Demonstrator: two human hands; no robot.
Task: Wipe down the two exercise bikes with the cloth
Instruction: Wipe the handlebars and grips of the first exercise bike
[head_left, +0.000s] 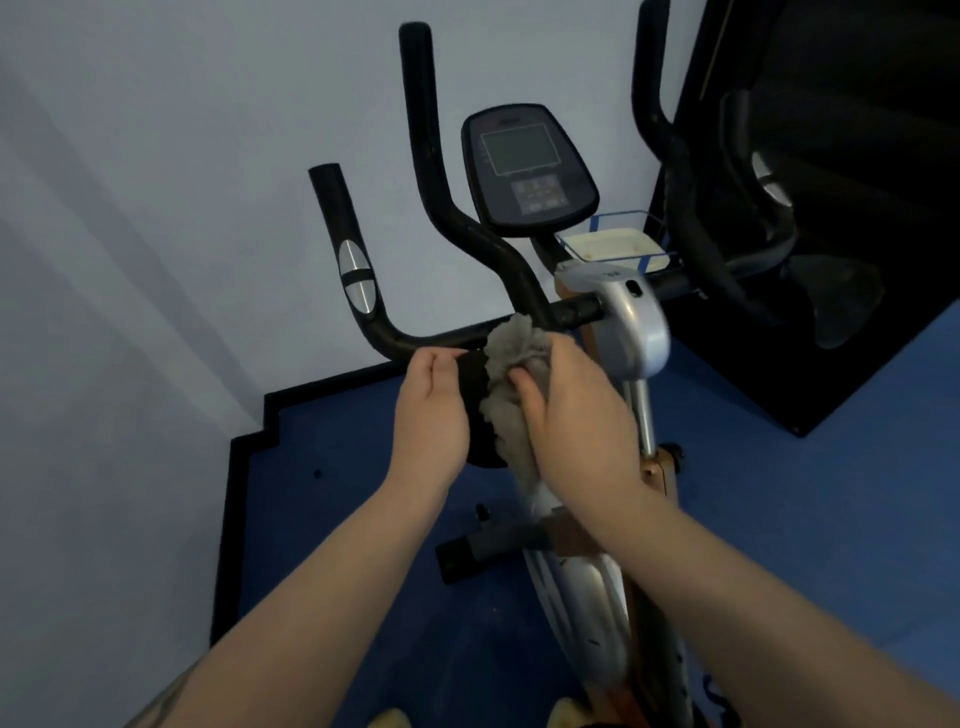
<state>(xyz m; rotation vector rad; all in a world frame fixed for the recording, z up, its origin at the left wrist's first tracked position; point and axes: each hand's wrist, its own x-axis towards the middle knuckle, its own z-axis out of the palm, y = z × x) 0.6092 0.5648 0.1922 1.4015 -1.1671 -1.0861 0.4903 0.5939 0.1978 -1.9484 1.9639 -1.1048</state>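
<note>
The grey cloth (511, 374) is bunched in the right hand (576, 415), whose grip is clenched around it, against the exercise bike (631, 332) handlebar at the frame's centre. At nine o'clock of the cloth, the bar is grasped by the left hand (428, 410).

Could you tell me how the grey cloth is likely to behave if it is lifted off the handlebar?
The grey cloth looks bunched and fluffy, so it is probably floppy and light. Held by the right hand, it would likely drape, and seems unlikely to slip.
</note>
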